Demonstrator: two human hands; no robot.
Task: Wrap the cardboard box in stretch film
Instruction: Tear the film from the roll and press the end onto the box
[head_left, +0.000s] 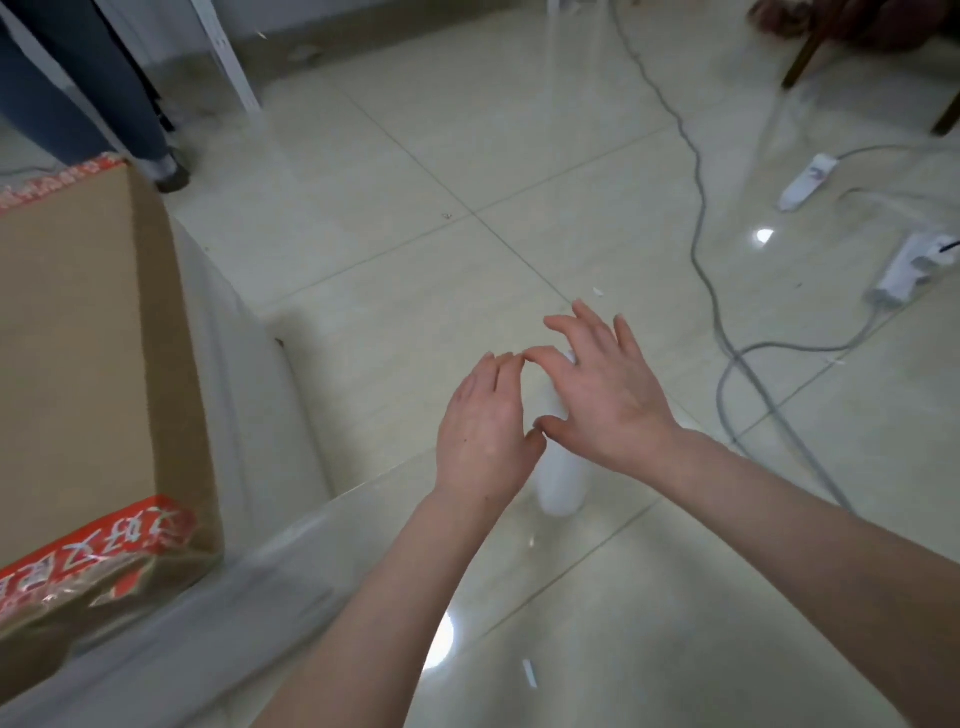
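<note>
A brown cardboard box (88, 364) with red print stands at the left, its near corner covered in crinkled clear film. A sheet of stretch film (291, 525) runs from the box towards a white film roll (563, 480) on the floor in the middle. My left hand (483, 431) and right hand (602, 395) hover close together over the roll's far end, thumbs touching each other, fingers fairly straight and spread. The hands hide most of the roll, and I cannot tell whether they touch it.
Grey cables (701, 218) snake over the glossy tiled floor (415, 182) at the right, with two white power strips (904, 270) (808, 182). A person's trouser leg and shoe (130, 104) stand behind the box, beside a white shelf leg (228, 57). Wooden chair legs (810, 47) are at top right.
</note>
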